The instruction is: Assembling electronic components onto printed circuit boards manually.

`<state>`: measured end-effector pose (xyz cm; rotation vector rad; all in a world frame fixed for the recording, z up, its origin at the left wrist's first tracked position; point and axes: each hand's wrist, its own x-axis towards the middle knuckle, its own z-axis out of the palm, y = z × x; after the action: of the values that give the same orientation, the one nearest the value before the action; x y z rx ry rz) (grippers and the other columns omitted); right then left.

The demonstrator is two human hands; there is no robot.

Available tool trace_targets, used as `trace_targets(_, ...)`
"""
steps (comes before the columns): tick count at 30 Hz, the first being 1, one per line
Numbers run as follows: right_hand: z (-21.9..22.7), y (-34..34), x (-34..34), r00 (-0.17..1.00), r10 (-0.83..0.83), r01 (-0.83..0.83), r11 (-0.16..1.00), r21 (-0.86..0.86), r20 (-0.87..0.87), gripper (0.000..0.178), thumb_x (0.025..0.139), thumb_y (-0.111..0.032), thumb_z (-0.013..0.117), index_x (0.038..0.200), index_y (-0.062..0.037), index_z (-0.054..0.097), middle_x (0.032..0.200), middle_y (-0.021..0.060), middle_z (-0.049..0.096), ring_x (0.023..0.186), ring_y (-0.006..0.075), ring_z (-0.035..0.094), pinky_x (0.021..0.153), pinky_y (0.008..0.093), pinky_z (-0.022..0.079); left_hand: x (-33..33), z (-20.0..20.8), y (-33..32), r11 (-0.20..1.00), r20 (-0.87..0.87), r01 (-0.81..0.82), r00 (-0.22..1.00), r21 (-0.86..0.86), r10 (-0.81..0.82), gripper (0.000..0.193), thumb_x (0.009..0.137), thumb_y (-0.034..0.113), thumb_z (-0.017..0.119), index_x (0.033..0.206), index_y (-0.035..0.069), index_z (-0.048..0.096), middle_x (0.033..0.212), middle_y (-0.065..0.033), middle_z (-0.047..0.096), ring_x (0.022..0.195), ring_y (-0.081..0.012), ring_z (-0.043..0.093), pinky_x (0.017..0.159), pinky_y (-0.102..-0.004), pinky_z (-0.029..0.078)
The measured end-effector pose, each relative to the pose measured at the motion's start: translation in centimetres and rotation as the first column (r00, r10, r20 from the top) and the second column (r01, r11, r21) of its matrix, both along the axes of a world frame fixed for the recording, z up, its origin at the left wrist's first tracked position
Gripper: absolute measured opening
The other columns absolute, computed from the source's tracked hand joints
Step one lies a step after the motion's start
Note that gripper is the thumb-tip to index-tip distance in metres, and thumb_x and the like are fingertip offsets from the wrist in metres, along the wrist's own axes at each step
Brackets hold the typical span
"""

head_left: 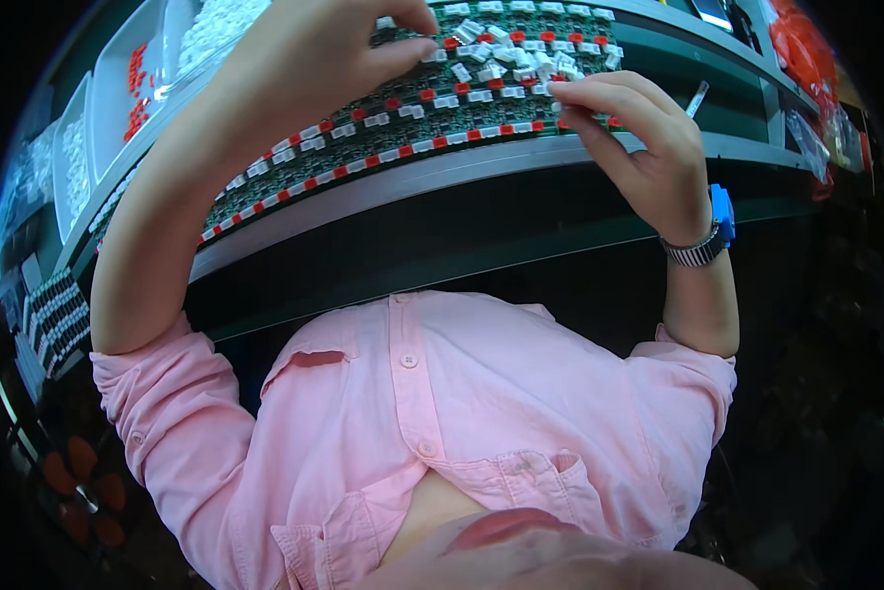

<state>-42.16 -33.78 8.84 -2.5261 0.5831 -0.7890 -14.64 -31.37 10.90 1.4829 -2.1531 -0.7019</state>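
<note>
The left hand (329, 47) has thumb (398, 61) and finger (411, 12) apart; to its right, the right hand (648, 143) has them close together.

We lose part of the left hand (329, 47) past the upper edge, so we cannot tell whether it grips anything. Its forearm (172, 187) hides a stretch of the green boards (395, 134). At the right hand's (647, 138) fingertips, whatever we see is too small to identify. The upper edge also crops the tray of red pieces (110, 106), while the fan (86, 492) sinks into shadow
</note>
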Motion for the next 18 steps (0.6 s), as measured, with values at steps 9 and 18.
trace_targets(9,0.8,0.4,1.2,0.987,0.041,-0.078,0.967,-0.242,-0.153,0.026,0.082,-0.002,0.072,0.108,-0.0075,0.068,0.092,0.0046,0.069,0.077,0.0169,0.062,0.064,0.0240,0.052,0.5,0.6,2.0,0.994,-0.309,-0.084,0.946,0.076,0.103,0.007,0.083,0.007,0.068,0.086,0.002,0.068,0.091,-0.0097,0.060,0.081,-0.0218,0.057,0.072,-0.0303,0.048)
trace_targets(18,1.2,0.2,1.1,0.965,0.023,-0.103,0.950,-0.295,-0.261,0.027,0.081,-0.004,0.073,0.108,-0.0089,0.068,0.085,0.0035,0.067,0.073,0.0151,0.060,0.061,0.0237,0.050,1.7,2.0,6.4,1.000,-0.369,0.020,0.929,-0.008,-0.022,0.024,0.084,-0.007,0.062,0.106,0.003,0.069,0.097,-0.0067,0.063,0.080,-0.0148,0.057,0.067,-0.0240,0.047)
